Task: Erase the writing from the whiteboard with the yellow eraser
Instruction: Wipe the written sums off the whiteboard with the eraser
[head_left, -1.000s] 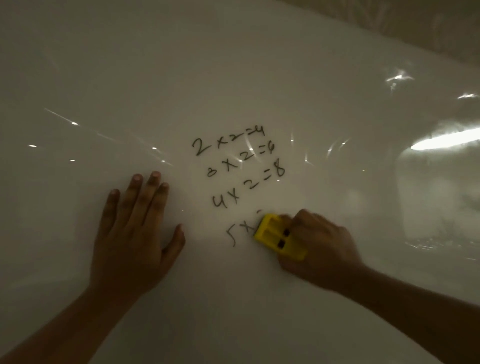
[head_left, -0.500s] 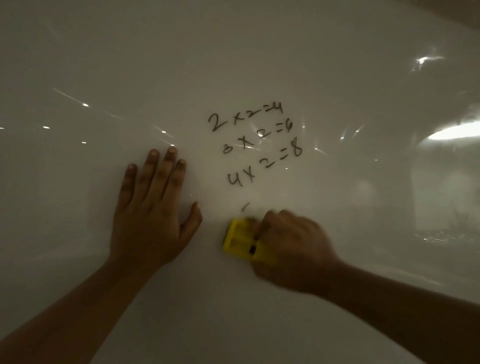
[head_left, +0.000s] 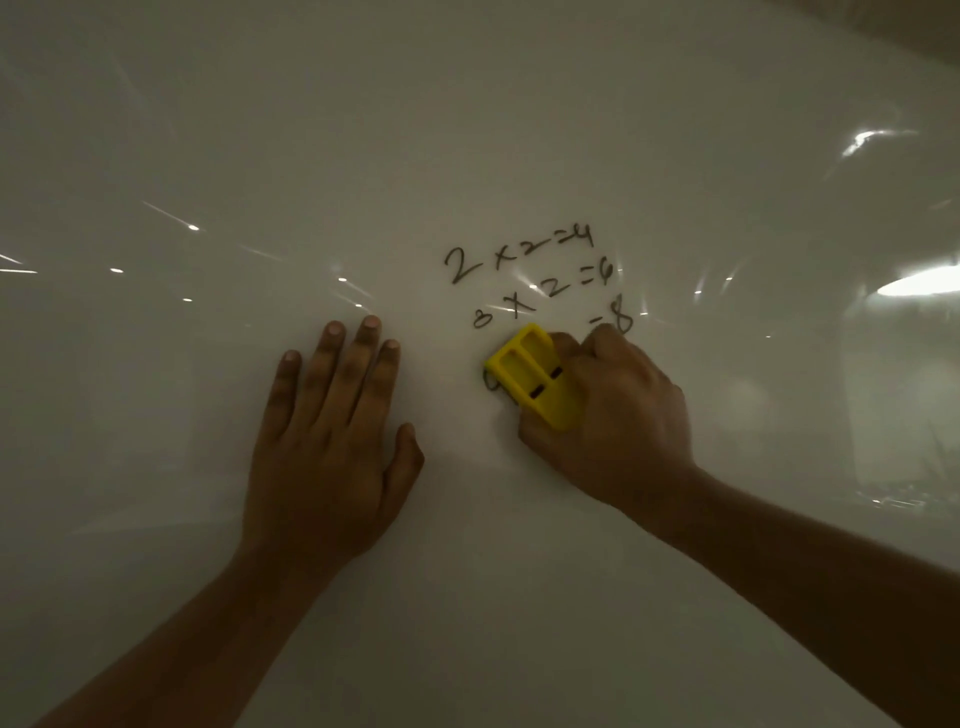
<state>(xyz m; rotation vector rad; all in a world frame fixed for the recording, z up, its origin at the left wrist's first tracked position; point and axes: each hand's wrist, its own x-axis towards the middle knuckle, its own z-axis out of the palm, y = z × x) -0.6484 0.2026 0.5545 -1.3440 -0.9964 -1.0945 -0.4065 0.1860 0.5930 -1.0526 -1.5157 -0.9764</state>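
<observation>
A glossy whiteboard fills the view. Black handwriting sits at its centre: "2x2=4", "3x2=6", and below them only "=8" plus a stroke at the eraser's left edge. My right hand grips the yellow eraser and presses it on the third line, covering most of it. My left hand lies flat on the board to the left of the writing, fingers spread, holding nothing.
Bright reflections of ceiling lights show on the right side of the board. A darker strip of wall shows past the board's top right corner.
The bottom "5x" line has been wiped away. My right hand has moved the eraser left, then up onto the "4x2=8" line. My left hand stays flat.
</observation>
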